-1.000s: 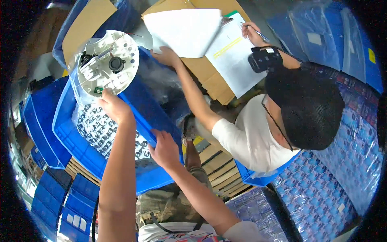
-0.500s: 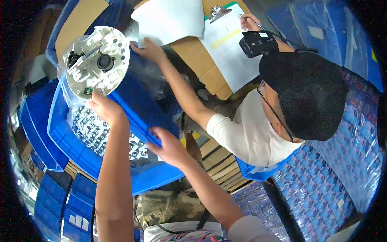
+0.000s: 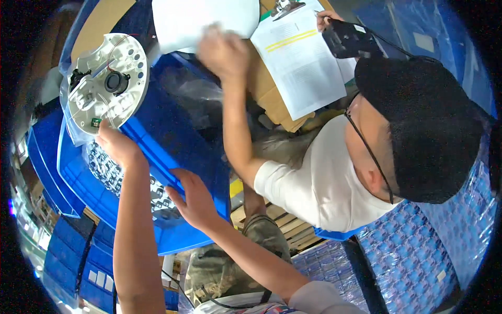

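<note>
My left hand (image 3: 119, 145) grips the lower edge of a white oval plastic housing (image 3: 132, 97), its hollow inner side turned up. A round black speaker (image 3: 116, 82) with thin wires sits in it, and a small green circuit board (image 3: 96, 122) lies near my fingers. Clear plastic film shows along the housing's left edge. My right hand (image 3: 194, 203) is open, thumb apart from the fingers, over the near side of a blue bin (image 3: 175, 238); whether it touches the rim I cannot tell. In the bin are many small black-and-white parts (image 3: 107, 170), partly hidden by my left arm.
On the right a co-worker in a black cap (image 3: 429, 125) holds a black handheld device (image 3: 348, 39) beside a clipboard (image 3: 300, 68). The co-worker's other hand (image 3: 225, 55) blurs over a white sheet (image 3: 183, 23). Stacked blue trays (image 3: 408, 246) stand at lower right.
The housing and my left hand have shifted left in the picture, my right hand likewise. The co-worker's near hand has moved up and right, away from the housing, onto the white sheet.
</note>
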A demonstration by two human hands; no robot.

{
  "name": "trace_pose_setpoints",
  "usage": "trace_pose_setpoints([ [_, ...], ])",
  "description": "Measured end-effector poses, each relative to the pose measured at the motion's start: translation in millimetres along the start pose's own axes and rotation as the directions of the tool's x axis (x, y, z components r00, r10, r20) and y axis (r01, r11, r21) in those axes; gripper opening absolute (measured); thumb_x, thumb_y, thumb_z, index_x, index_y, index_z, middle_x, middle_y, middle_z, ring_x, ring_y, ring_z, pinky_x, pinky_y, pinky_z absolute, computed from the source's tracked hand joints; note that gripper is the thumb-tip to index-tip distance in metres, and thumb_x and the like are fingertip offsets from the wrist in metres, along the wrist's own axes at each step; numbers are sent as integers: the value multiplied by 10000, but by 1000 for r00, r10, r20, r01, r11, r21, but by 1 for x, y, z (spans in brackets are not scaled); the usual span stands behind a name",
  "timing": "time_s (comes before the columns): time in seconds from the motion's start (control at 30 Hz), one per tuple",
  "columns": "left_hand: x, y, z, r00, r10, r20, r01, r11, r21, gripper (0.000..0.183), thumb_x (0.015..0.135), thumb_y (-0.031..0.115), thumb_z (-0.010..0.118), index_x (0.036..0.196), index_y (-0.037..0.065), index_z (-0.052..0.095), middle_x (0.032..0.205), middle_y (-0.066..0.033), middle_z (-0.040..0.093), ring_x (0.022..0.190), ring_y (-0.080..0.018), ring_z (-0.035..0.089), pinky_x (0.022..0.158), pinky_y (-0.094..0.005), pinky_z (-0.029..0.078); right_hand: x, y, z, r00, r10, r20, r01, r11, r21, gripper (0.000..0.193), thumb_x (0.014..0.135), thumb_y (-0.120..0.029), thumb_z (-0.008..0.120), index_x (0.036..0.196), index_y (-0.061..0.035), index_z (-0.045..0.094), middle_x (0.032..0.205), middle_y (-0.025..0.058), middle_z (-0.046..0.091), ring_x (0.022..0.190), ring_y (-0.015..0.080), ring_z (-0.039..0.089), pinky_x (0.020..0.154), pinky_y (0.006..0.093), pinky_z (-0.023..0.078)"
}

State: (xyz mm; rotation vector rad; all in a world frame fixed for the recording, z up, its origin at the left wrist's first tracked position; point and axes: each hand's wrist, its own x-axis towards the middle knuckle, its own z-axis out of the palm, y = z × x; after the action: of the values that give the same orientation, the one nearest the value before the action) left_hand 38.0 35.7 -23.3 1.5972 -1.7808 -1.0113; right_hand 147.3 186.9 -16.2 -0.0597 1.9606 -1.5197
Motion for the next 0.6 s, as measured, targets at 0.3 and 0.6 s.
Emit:
trace_pose_setpoints([
  [0.3,14,-10,-11,999,35,25,-36,999,40,390,904,303,447,1068,-35,550,985,-77,553,859,-158,476,803,-291,380,2,-11,-9,999,22,38,-22,1000,6,378,844,-196,615,1159,-20,500,1139,174,537,1059,366,492,912,424,400],
  [0.6,7,-8,-11,980,-117,163,159,948,-275,381,909,306,443,1156,28,526,1054,-36,579,956,-143,536,857,-283,409,4,-7,-13,998,47,48,-49,998,34,423,836,-214,638,1173,-6,489,1155,188,518,1068,362,490,892,423,424],
])
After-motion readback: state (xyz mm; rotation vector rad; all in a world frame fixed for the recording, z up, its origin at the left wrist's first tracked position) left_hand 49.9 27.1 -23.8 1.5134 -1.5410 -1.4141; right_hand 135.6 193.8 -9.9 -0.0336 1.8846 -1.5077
